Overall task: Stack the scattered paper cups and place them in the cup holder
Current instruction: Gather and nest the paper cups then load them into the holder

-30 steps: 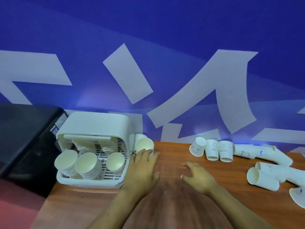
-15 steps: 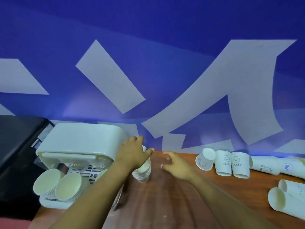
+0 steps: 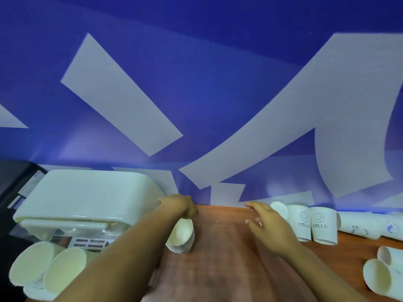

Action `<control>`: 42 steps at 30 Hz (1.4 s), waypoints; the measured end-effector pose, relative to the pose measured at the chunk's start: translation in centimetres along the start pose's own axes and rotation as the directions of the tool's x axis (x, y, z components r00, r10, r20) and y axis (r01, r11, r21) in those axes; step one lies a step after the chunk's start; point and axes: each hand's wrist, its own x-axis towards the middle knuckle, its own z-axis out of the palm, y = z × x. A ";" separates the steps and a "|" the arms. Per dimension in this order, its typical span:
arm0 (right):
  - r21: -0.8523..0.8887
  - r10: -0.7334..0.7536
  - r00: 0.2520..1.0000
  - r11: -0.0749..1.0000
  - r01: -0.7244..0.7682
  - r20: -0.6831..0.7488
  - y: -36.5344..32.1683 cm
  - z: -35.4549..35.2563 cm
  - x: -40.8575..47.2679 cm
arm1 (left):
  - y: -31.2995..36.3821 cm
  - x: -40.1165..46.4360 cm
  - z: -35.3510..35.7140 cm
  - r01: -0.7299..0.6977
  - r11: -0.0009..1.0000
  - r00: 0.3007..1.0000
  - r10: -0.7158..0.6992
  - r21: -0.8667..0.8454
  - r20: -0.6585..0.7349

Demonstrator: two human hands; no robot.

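Note:
The white cup holder (image 3: 87,197) stands at the left of the wooden table (image 3: 229,269), with stacks of paper cups (image 3: 48,267) lying in its open front. Just to its right, a short stack of cups (image 3: 182,236) tilts its mouth toward me. My left hand (image 3: 180,205) curls over that stack's far rim and grips it; the fingertips are hidden. My right hand (image 3: 268,227) hovers above the table with fingers spread, holding nothing, close to a tipped cup (image 3: 280,209). Two upright "HELLO" cups (image 3: 314,225) stand just right of it.
Long stacks of cups lie on their sides along the wall (image 3: 359,225) and at the right edge (image 3: 379,277). A blue-and-white wall (image 3: 196,105) rises directly behind the table. A dark appliance (image 3: 13,192) stands left of the holder.
My left hand reached from the table up onto the cup stack beside the holder, which now tilts toward me. My right hand moved right, toward the loose cups. The camera shifted closer.

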 end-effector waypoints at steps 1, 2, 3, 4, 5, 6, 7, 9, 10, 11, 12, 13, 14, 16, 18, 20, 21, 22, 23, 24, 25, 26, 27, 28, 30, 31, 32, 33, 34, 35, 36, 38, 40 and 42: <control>-0.009 0.004 1.000 1.000 -0.004 -0.027 0.4 -0.4 -0.2 | 0.2 0.1 -0.1 0.002 1.000 1.000 -0.002 -0.003 0.004; -0.012 0.012 0.999 1.000 -0.013 -0.047 0.9 -0.8 -0.3 | 0.3 0.0 -0.3 0.008 1.000 1.000 -0.008 -0.010 0.002; -0.011 0.024 0.998 1.000 -0.025 -0.060 1.2 -1.1 -0.3 | 0.4 -0.1 -0.3 0.014 1.000 1.000 -0.014 -0.021 -0.008; -0.008 0.036 0.997 0.999 -0.036 -0.067 1.5 -1.3 -0.4 | 0.5 -0.2 -0.3 0.017 0.999 1.000 -0.018 -0.032 -0.017; -0.006 0.047 0.996 0.999 -0.048 -0.071 1.7 -1.5 -0.4 | 0.5 -0.2 -0.2 0.012 0.999 1.000 -0.013 -0.046 -0.025; -0.012 0.055 0.996 0.998 -0.056 -0.077 1.8 -1.7 -0.4 | 0.5 -0.3 0.0 0.000 0.998 1.000 -0.001 -0.056 -0.027; -0.033 0.056 0.995 0.998 -0.059 -0.087 1.9 -1.8 -0.4 | 0.5 -0.3 0.2 -0.018 0.998 0.999 0.016 -0.057 -0.031; -0.157 0.047 0.993 0.986 -0.063 -0.105 2.1 -1.9 -0.4 | 0.7 -0.4 0.5 -0.031 1.000 0.999 0.031 -0.006 -0.029; -0.244 0.046 0.993 0.967 -0.071 -0.108 2.2 -1.9 -0.5 | 0.8 -0.6 0.6 -0.027 1.000 0.999 0.028 0.013 -0.041; -0.317 0.054 0.993 0.945 -0.084 -0.104 2.3 -1.9 -0.6 | 0.8 -0.7 0.6 -0.030 0.999 0.998 0.031 0.018 -0.062; -0.368 0.079 0.993 0.924 -0.105 -0.087 2.4 -1.7 -0.7 | 0.7 -0.8 0.6 -0.044 0.999 0.994 0.047 0.025 -0.098; -0.397 0.112 0.992 0.909 -0.128 -0.064 2.4 -1.5 -0.7 | 0.6 -0.8 0.5 -0.070 0.997 0.987 0.075 0.043 -0.140; -0.414 0.141 0.989 0.899 -0.145 -0.040 2.5 -1.3 -0.7 | 0.5 -1.2 0.4 -0.094 0.994 0.977 0.104 0.063 -0.185; -0.442 0.161 0.987 0.884 -0.149 -0.011 2.6 -0.9 -0.7 | 0.3 -2.0 0.0 -0.134 0.986 0.949 0.155 0.097 -0.273; -0.448 0.152 0.988 0.882 -0.146 -0.022 2.5 -0.7 -0.4 | 0.4 -3.0 -0.2 -0.178 0.974 0.912 0.216 0.137 -0.349; -0.445 0.150 0.988 0.883 -0.150 -0.035 2.4 -0.7 -0.1 | 0.7 -4.1 -0.3 -0.231 0.957 0.863 0.284 0.176 -0.417; -0.449 0.156 0.987 0.880 -0.155 -0.035 2.4 -0.7 0.0 | 0.9 -4.6 -0.2 -0.250 0.948 0.841 0.313 0.196 -0.442; -0.460 0.165 0.986 0.873 -0.159 -0.029 2.5 -0.7 0.1 | 1.0 -4.9 0.0 -0.265 0.940 0.819 0.338 0.216 -0.463; -0.479 0.169 0.985 0.863 -0.158 -0.020 2.6 -0.8 0.2 | 1.1 -5.3 0.2 -0.276 0.932 0.798 0.358 0.234 -0.485; -0.506 0.173 0.985 0.849 -0.154 -0.009 2.7 -0.8 0.3 | 1.2 -5.5 0.4 -0.287 0.925 0.777 0.377 0.249 -0.505; -0.536 0.173 0.985 0.832 -0.146 0.000 2.8 -0.8 0.4 | 1.4 -5.8 0.6 -0.296 0.919 0.759 0.392 0.261 -0.520; -0.567 0.170 0.985 0.813 -0.134 0.011 2.8 -0.9 0.5 | 1.5 -6.0 0.7 -0.304 0.915 0.746 0.401 0.265 -0.531; -0.597 0.160 0.987 0.794 -0.116 0.021 2.8 -1.0 0.5 | 1.7 -6.2 0.7 -0.315 0.913 0.736 0.407 0.259 -0.541; -0.622 0.147 0.989 0.777 -0.096 0.030 2.8 -1.1 0.5 | 2.0 -6.4 0.7 -0.326 0.913 0.725 0.408 0.246 -0.555; -0.660 0.125 0.991 0.749 -0.067 0.041 2.8 -1.3 0.4 | 2.4 -6.8 0.5 -0.338 0.916 0.709 0.398 0.216 -0.582; -0.672 0.116 0.992 0.739 -0.057 0.043 2.7 -1.4 0.4 | 2.5 -7.0 0.4 -0.342 0.917 0.703 0.395 0.207 -0.591; -0.677 0.111 0.993 0.735 -0.053 0.043 2.6 -1.7 0.2 | 2.7 -7.3 0.4 -0.345 0.916 0.700 0.395 0.202 -0.595; -0.672 0.107 0.994 0.738 -0.055 0.036 2.5 -1.9 0.0 | 2.8 -7.7 0.4 -0.349 0.916 0.698 0.394 0.197 -0.598; -0.656 0.100 0.995 0.752 -0.061 0.022 2.4 -2.2 -0.4 | 2.9 -8.2 0.4 -0.356 0.915 0.694 0.393 0.188 -0.603; -0.621 0.099 0.995 0.780 -0.077 0.001 2.2 -2.5 -0.8 | 2.9 -8.8 0.5 -0.366 0.914 0.687 0.393 0.176 -0.611; -0.564 0.108 0.994 0.819 -0.105 -0.028 2.1 -2.7 -1.4 | 3.0 -9.4 0.6 -0.381 0.910 0.676 0.393 0.161 -0.623; -0.402 0.144 0.985 0.899 -0.171 -0.097 1.8 -3.1 -2.9 | 3.0 -11.1 1.0 -0.413 0.903 0.657 0.385 0.118 -0.648; -0.182 0.207 0.966 0.955 -0.233 -0.152 1.3 -3.6 -4.7 | 2.9 -12.7 1.9 -0.440 0.895 0.647 0.372 0.072 -0.665; 0.053 0.284 0.945 0.959 -0.279 -0.162 0.4 -4.0 -6.6 | 2.6 -14.3 3.1 -0.459 0.888 0.652 0.362 0.032 -0.666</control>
